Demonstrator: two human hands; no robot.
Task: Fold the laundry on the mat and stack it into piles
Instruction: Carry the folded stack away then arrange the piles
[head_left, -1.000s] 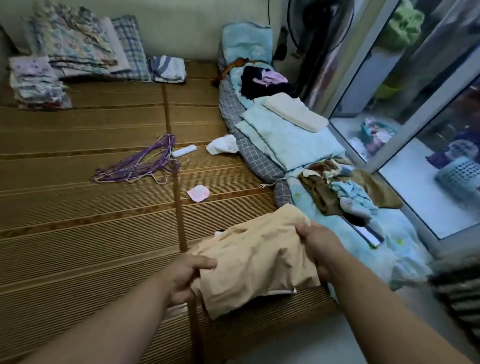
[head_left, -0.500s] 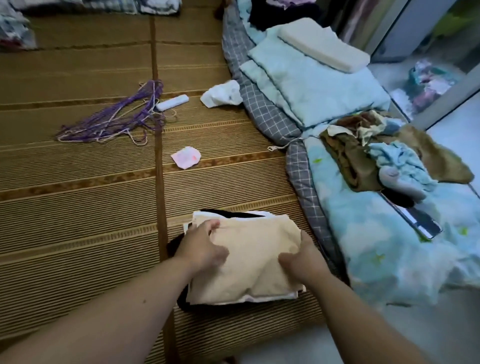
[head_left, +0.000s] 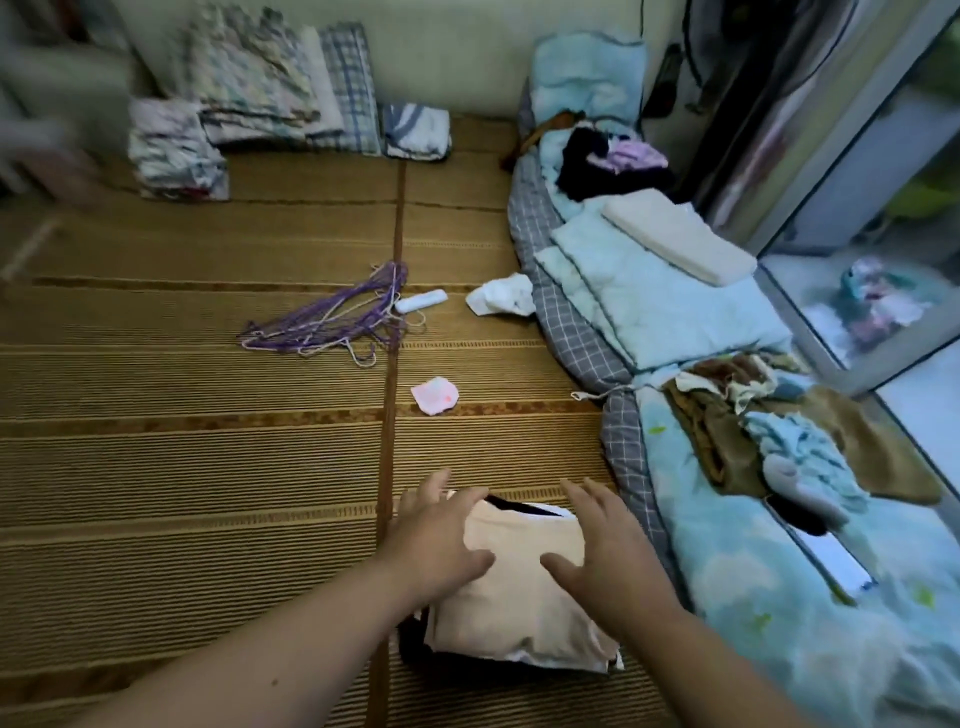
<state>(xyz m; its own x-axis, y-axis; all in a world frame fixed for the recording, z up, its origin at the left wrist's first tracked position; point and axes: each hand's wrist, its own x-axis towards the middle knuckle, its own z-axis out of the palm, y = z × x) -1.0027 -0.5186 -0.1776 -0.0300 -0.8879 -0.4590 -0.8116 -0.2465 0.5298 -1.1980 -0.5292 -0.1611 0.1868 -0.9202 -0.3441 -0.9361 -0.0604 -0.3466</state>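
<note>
A folded beige garment (head_left: 519, 592) lay on top of a small pile (head_left: 413, 644) on the mat (head_left: 208, 467), near its front edge, with dark and white pieces showing beneath it. The left hand (head_left: 436, 545) was over its left part and the right hand (head_left: 602, 551) over its right, fingers straight and spread. Neither grip was closed on anything. Whether the palms pressed the cloth or hung just above it could not be told. Flat hands like that suit smoothing a fold and squaring it with the layers below, not lifting.

The pile sat just beside the bedding (head_left: 779, 597), probably so that the unfolded heap (head_left: 727, 431) of brown and blue clothes there was within reach. Folded stacks (head_left: 260, 93) stood well apart by the far wall. Purple hangers (head_left: 327, 322), a white cloth (head_left: 501, 296) and a small pink cloth (head_left: 435, 395) lay loose on the mat.
</note>
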